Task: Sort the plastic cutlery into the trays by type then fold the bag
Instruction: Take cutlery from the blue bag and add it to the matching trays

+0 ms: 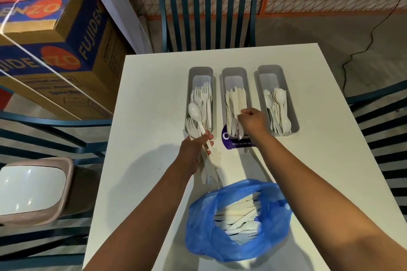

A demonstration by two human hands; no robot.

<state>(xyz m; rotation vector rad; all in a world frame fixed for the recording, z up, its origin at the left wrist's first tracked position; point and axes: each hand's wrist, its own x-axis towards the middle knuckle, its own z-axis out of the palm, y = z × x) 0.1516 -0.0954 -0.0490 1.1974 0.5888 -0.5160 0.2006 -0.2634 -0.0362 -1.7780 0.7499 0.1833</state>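
A: Your right hand [253, 120] is over the middle tray [234, 72], fingers curled onto a knife [239, 103]. Lay it flat with the others.

B: Left hand [195, 149] grips a mixed bundle [199, 121] beside the fork tray [200, 71]. The bag [273, 226] is far from empty.

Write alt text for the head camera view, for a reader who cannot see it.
A person's left hand holds a bunch of white plastic cutlery while the right hand sets a knife into the middle tray of three grey trays on a white table: forks left, knives middle, spoons right. An open blue bag nearer the person holds more cutlery.
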